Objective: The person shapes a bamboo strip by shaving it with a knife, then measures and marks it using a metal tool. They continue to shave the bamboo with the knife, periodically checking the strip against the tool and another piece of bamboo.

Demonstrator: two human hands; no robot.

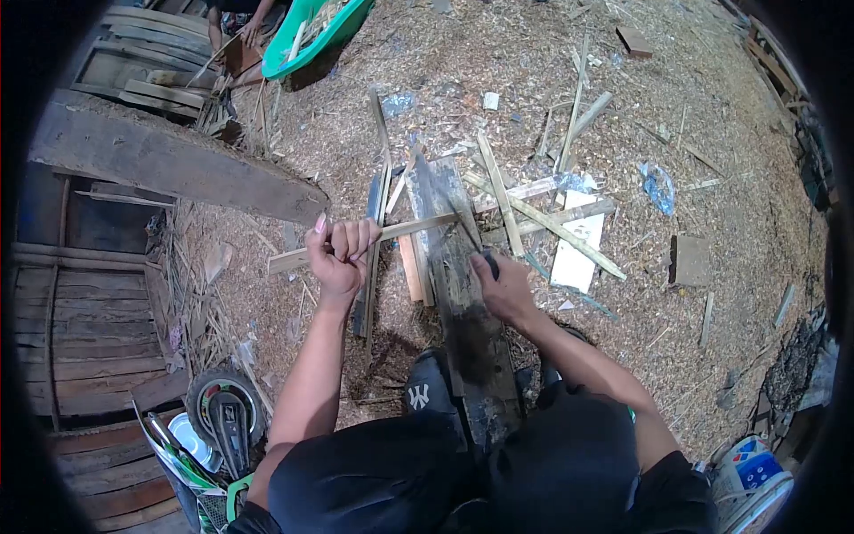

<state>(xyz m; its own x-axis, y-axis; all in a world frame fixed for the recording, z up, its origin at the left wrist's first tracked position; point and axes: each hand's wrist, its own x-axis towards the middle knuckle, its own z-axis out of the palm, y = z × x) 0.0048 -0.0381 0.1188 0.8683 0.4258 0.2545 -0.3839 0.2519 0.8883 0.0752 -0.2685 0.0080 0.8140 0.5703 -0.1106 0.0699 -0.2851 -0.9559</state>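
Note:
My left hand (342,254) is closed around a long wooden strip (414,227), its near end sticking out to the left of my fist. The strip crosses a worn wooden beam (467,307) that runs away from between my legs. In my right hand (507,289) is the dark handle of a knife (467,231). Its blade points forward and left over the beam and meets the strip in this view. A reddish-brown board (411,267) lies just left of the beam, beside longer upright-running slats (374,258).
Wood shavings cover the ground. Loose strips (503,196) and a white sheet (576,254) lie right of the beam. A thick timber (178,160) juts in from the left. Another person's hand (252,34) shows near a green basin (316,40). A wheel (227,414) sits lower left.

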